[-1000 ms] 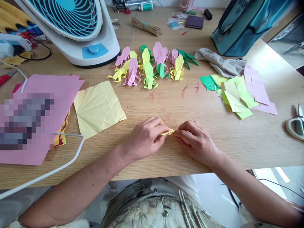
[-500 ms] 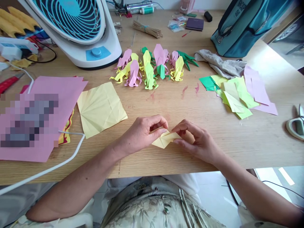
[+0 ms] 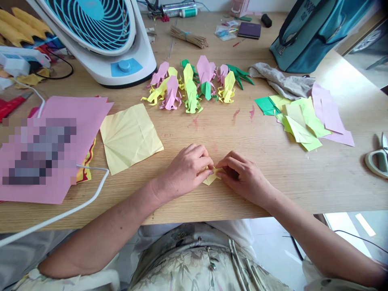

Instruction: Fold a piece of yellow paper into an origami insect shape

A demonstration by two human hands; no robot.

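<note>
Between my two hands, low over the front of the table, is a small folded piece of pale yellow paper (image 3: 209,179). My left hand (image 3: 190,167) pinches its left side between thumb and fingers. On its right side, my right hand (image 3: 242,173) has thumb and fingertips closed on the paper too. Most of the piece is hidden behind the fingers; only its lower point and a bit of the middle show. To the left lies a creased yellow paper sheet (image 3: 131,137). Beyond my hands stand several folded paper figures (image 3: 190,91) in pink, yellow and green.
A white and blue fan (image 3: 121,66) stands back left. Pink paper (image 3: 87,109) and a white cable (image 3: 93,196) lie at the left. Paper scraps (image 3: 306,121), a grey cloth (image 3: 279,81), scissors (image 3: 377,161) and a teal bag (image 3: 306,40) occupy the right.
Both hands have closed in around the folded paper, the fingers curling tighter and the hands drawing nearer each other. Less of the paper shows now.
</note>
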